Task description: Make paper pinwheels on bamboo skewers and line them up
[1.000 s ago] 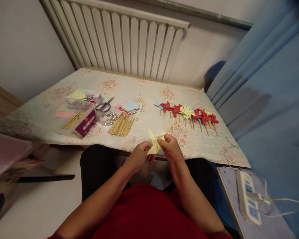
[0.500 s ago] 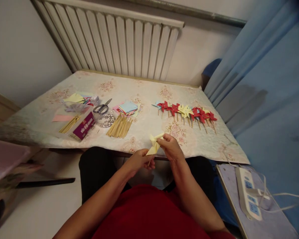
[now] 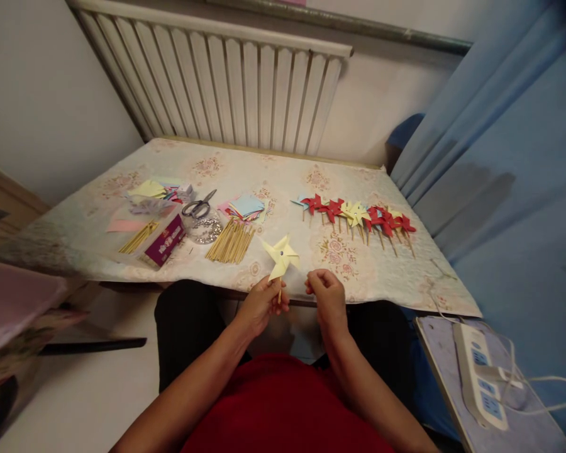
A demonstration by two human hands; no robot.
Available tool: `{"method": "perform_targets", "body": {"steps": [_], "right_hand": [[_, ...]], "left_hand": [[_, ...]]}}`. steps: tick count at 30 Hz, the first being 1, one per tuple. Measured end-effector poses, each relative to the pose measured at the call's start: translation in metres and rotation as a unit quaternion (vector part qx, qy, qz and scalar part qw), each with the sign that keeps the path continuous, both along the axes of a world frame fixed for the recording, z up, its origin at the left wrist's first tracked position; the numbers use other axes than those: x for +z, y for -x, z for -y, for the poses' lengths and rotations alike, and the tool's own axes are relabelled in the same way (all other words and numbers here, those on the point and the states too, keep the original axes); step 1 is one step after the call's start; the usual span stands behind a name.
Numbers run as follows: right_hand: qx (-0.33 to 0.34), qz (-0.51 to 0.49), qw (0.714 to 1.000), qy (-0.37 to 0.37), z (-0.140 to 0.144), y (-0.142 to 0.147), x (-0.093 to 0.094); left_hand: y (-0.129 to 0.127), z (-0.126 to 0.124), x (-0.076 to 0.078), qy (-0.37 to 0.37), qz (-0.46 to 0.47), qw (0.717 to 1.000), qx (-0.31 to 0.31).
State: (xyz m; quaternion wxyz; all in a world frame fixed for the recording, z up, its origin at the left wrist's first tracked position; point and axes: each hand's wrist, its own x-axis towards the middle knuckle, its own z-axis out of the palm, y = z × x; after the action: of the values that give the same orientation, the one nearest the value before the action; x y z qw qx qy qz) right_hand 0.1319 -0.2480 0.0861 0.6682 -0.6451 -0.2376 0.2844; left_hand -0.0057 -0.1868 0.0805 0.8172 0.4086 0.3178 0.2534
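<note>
Head view: on the floral-patterned tablecloth [image 3: 273,176], starting at the left, lies one loose heap of pastel paper squares [image 3: 151,189] with one pink paper slip [image 3: 122,224] just before it. Next come one small bundle of thin wooden sticks [image 3: 139,236] touching one purple cardboard box [image 3: 166,240]. One pair of grey-handled scissors [image 3: 198,206] lies partly over one round clear dish of silvery pins [image 3: 202,228]; the pins are too small to count. Beside the dish sits a second, larger bundle of wooden sticks [image 3: 231,241], too many to count, with one stack of blue and pink paper squares [image 3: 246,206] behind it.

At the near table edge the left hand [image 3: 261,305] is pinched shut on the wooden stick of one pale yellow paper pinwheel [image 3: 280,257], held upright over the edge. The right hand [image 3: 327,291] is loosely curled just beside it, apart from the pinwheel and holding nothing that can be seen.

Further right lies one overlapping row of finished red and yellow paper pinwheels [image 3: 358,215], roughly eight to ten, sticks pointing toward the person; the overlap keeps the count from being exact. At the far right, one white power strip [image 3: 481,377] rests on a grey board [image 3: 453,371], beside a blue curtain [image 3: 500,157]. One white ribbed radiator [image 3: 236,82] stands behind the table.
</note>
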Motion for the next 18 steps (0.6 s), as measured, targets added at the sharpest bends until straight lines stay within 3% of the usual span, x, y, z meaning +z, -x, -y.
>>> {"method": "perform_targets", "body": {"steps": [7,18], "right_hand": [[0.115,-0.047,0.992,0.014,-0.004,0.031,0.001],[0.099,-0.108,0.989,0.015,-0.004,0.024,-0.01]], "left_hand": [[-0.003,0.006,0.002,-0.067,-0.035,0.997,0.013],[-0.005,0.01,-0.003,-0.108,-0.078,0.991,-0.018]]}}
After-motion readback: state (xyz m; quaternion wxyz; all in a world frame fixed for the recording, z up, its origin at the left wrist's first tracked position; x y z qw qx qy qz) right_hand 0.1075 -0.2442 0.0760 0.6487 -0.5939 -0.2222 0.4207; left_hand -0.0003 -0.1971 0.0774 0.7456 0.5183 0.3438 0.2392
